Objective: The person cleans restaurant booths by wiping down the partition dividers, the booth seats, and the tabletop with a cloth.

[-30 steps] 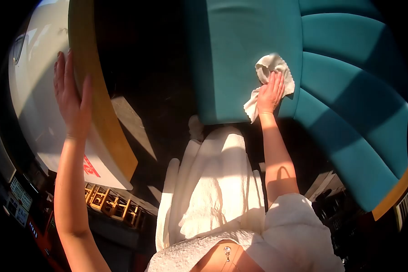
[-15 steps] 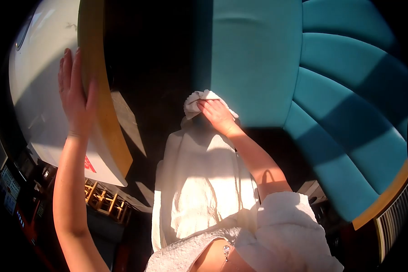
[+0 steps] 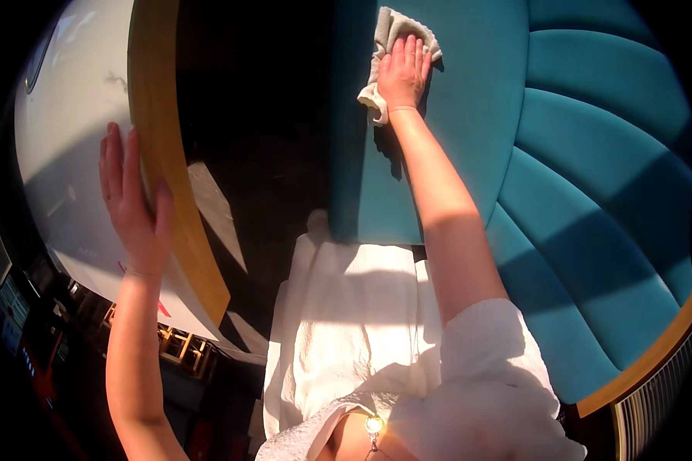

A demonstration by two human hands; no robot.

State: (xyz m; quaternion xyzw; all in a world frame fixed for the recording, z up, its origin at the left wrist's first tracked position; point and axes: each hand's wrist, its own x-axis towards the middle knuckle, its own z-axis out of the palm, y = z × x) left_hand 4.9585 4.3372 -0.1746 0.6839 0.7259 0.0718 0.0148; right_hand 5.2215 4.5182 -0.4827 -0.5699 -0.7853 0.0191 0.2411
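My right hand (image 3: 404, 77) presses a crumpled whitish cloth (image 3: 382, 54) against the teal bench seat (image 3: 461, 154). Its fingers lie stretched over the cloth, whose edges stick out above and to the left; any grip underneath is hidden. On the other side, my left hand (image 3: 134, 200) is open, with fingers extended and thumb apart. It rests along the edge of a white tabletop (image 3: 69, 154) that has a wooden rim (image 3: 155, 84), and it holds nothing.
A ribbed teal backrest (image 3: 584, 177) curves along the right, ending in a wooden edge (image 3: 642, 361) above a slatted panel (image 3: 653, 415). Dark floor (image 3: 254, 115) lies between table and bench. A wooden lattice piece (image 3: 184, 346) stands below the table at lower left.
My right hand has moved forward with the cloth, from the bench's near edge to far up the seat. My left hand has slid slightly back along the table edge.
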